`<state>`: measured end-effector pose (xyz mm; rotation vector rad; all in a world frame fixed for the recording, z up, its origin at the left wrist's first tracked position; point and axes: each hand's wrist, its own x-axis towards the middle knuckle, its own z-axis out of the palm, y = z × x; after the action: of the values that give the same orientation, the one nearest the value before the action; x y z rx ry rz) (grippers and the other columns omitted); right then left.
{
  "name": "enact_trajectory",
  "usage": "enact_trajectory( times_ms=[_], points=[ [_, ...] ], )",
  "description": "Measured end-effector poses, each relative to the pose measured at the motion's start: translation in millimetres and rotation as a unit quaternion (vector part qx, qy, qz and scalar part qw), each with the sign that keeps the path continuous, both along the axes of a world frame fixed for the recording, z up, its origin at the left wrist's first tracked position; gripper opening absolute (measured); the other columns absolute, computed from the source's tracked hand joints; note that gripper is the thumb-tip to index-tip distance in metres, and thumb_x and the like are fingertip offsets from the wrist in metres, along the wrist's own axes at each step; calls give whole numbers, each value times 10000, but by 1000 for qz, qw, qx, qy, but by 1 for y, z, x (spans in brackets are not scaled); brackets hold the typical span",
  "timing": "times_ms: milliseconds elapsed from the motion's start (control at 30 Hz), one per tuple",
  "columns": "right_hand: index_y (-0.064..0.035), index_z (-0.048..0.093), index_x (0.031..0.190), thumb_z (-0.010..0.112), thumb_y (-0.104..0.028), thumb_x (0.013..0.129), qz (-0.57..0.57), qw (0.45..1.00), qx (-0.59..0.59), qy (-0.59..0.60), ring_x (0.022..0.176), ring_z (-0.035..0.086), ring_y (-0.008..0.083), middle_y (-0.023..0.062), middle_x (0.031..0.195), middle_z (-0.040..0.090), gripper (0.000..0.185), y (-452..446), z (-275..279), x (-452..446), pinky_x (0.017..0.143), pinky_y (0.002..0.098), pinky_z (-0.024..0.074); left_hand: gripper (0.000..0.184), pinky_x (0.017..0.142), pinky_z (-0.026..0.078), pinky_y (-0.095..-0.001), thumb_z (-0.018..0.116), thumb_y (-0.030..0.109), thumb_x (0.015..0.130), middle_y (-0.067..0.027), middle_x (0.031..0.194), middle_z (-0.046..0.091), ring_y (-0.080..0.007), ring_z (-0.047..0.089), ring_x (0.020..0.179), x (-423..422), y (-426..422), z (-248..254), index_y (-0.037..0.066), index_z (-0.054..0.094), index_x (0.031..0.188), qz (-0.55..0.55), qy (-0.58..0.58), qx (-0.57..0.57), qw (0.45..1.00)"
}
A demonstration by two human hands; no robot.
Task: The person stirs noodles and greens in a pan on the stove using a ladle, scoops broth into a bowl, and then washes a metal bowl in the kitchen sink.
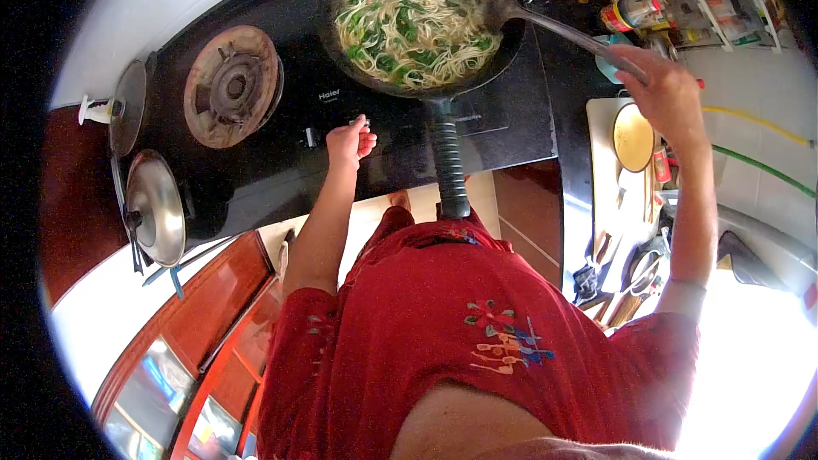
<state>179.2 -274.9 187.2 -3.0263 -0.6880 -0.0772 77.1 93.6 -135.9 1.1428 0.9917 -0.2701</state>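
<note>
My right hand [665, 94] is wrapped round the long handle of a metal ladle [562, 30]. The ladle's head rests at the right rim of a dark wok [509, 55], touching the food. Noodles [417, 21] mixed with green leafy vegetables fill the wok. Its ridged black handle [449, 158] points toward my body. Left of that handle, my left hand [351, 145] is closed at the stove's front, its thumb and finger pinched at a stove knob [366, 123] that they mostly hide. Another knob [310, 136] shows to the left of this hand.
An unused burner [234, 85] lies left on the black stove [290, 175]. Pot lids [156, 209] hang at the far left. Bottles [630, 15] and a rack crowd the back right. A cutting board [603, 170] and a yellowish bowl [633, 138] sit beneath my right arm.
</note>
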Motion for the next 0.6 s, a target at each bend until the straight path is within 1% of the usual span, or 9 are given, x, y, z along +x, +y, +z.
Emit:
enact_trajectory(
  times_ms=[67, 100, 200, 233, 300, 367, 467, 500, 600],
  points=[
    [-145, 594, 1077, 646, -158, 755, 24, 998, 42, 37, 770, 622, 255, 94, 924, 640, 326, 0, -20, 3, 662, 321, 481, 288, 358, 441, -232, 695, 271, 749, -118, 575, 608, -160, 572, 419, 0, -2, 0, 33, 559, 661, 2, -2, 7, 1000],
    [-135, 593, 1073, 655, -135, 754, -1, 997, 53, 58, 669, 604, 193, 97, 840, 643, 325, 1, -31, 2, 611, 288, 466, 288, 356, 440, -232, 698, 269, 746, -117, 573, 606, -160, 571, 418, 1, -3, 0, 33, 558, 659, 0, 1, 10, 1000],
    [-149, 601, 1041, 649, -214, 748, -93, 980, 100, 144, 671, 615, 266, 118, 770, 636, 303, 19, -49, -5, 602, 341, 485, 280, 347, 434, -233, 702, 250, 741, -119, 568, 602, -162, 568, 411, 2, -3, -3, 28, 554, 656, -2, 6, 23, 1000],
    [-142, 601, 1053, 659, -209, 748, -48, 971, 195, 130, 631, 601, 207, 130, 742, 627, 318, 21, -61, -7, 587, 310, 472, 279, 345, 433, -234, 702, 246, 742, -121, 569, 602, -163, 567, 409, 2, -3, -3, 26, 553, 656, -2, 5, 24, 1000],
    [-127, 600, 1060, 662, -202, 751, -82, 950, 249, 170, 623, 581, 176, 120, 742, 626, 324, 28, -82, -6, 590, 298, 465, 274, 339, 432, -234, 699, 235, 743, -123, 569, 601, -165, 565, 407, 3, -3, -5, 22, 551, 655, -5, 0, 23, 1000],
    [-77, 597, 1063, 663, -187, 758, -84, 920, 331, 192, 630, 539, 123, 88, 739, 622, 332, 39, -98, -6, 599, 273, 454, 266, 333, 431, -234, 697, 221, 743, -125, 568, 601, -168, 564, 405, 3, -2, -12, 17, 550, 654, -8, -5, 17, 1000],
    [-47, 596, 1055, 659, -184, 764, -115, 878, 404, 229, 608, 518, 99, 55, 714, 609, 328, 56, -109, -1, 565, 247, 435, 260, 329, 431, -233, 687, 208, 752, -127, 568, 599, -166, 562, 402, 6, -2, -8, 12, 547, 652, -16, 12, 39, 999],
    [-40, 609, 1031, 659, -181, 770, -129, 858, 429, 250, 586, 483, 58, 26, 688, 587, 301, 59, -109, 2, 519, 206, 390, 256, 327, 426, -232, 684, 202, 747, -125, 560, 596, -163, 560, 399, 7, -2, -5, 15, 546, 640, -28, 18, 58, 998],
    [-55, 613, 1022, 649, -179, 780, -199, 777, 517, 299, 522, 433, 29, -1, 667, 562, 275, 61, -92, 6, 444, 178, 318, 243, 319, 409, -230, 675, 186, 726, -119, 536, 586, -154, 551, 391, 9, 1, -3, 25, 542, 604, -87, 24, 117, 989]
  ],
)
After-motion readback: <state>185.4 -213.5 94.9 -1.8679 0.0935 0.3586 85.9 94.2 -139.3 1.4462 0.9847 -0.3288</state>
